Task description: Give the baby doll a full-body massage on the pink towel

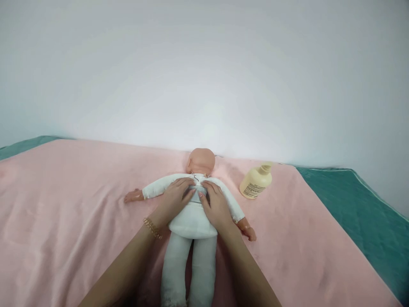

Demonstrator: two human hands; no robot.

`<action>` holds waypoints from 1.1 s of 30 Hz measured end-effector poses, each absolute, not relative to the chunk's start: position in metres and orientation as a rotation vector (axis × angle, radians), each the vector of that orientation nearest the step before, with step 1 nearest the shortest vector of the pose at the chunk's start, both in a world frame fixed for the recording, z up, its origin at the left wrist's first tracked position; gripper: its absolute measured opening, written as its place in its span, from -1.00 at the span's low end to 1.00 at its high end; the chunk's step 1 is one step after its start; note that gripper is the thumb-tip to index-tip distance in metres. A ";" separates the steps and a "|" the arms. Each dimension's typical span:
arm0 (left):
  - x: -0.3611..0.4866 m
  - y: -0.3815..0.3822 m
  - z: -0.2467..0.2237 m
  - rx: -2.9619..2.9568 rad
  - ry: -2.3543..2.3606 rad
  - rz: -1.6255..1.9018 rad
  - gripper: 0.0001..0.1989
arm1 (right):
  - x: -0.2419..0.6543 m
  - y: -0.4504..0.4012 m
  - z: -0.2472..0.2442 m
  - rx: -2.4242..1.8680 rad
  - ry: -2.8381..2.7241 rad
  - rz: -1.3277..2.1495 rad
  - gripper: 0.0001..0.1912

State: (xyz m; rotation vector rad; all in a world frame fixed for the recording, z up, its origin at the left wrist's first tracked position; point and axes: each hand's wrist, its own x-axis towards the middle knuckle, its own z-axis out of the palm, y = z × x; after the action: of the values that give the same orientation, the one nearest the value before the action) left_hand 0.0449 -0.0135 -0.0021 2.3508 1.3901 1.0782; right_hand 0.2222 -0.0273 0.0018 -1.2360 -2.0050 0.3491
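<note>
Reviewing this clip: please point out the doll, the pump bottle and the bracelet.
Doll (203, 160): head view, on its bare head.
Pump bottle (254, 182): head view, on its pale yellow body.
Bracelet (152, 227): head view, on the middle of its visible links.

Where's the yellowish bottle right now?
In the head view, the bottle stands on the pink blanket right of the doll's head, just beyond the doll's outstretched right-side arm.
</note>
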 end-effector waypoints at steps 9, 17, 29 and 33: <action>0.046 -0.014 -0.001 2.282 1.369 0.993 -0.79 | 0.223 -0.026 0.003 -1.271 -2.070 0.391 -0.63; 0.047 -0.014 -0.005 2.323 1.429 1.037 -0.71 | 0.222 -0.025 -0.003 -1.273 -2.062 0.355 -0.53; 0.047 -0.012 -0.007 2.327 1.421 1.013 -0.70 | 0.222 -0.025 -0.002 -1.298 -2.087 0.341 -0.52; 0.048 -0.012 -0.008 2.332 1.440 1.029 -0.68 | 0.221 -0.025 -0.003 -1.316 -2.101 0.337 -0.48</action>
State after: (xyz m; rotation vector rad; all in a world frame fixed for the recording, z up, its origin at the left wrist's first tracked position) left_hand 0.0479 -0.0125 -0.0076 2.3322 1.4396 1.0289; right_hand 0.2206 -0.0249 -0.0027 -1.3163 -2.1011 0.3368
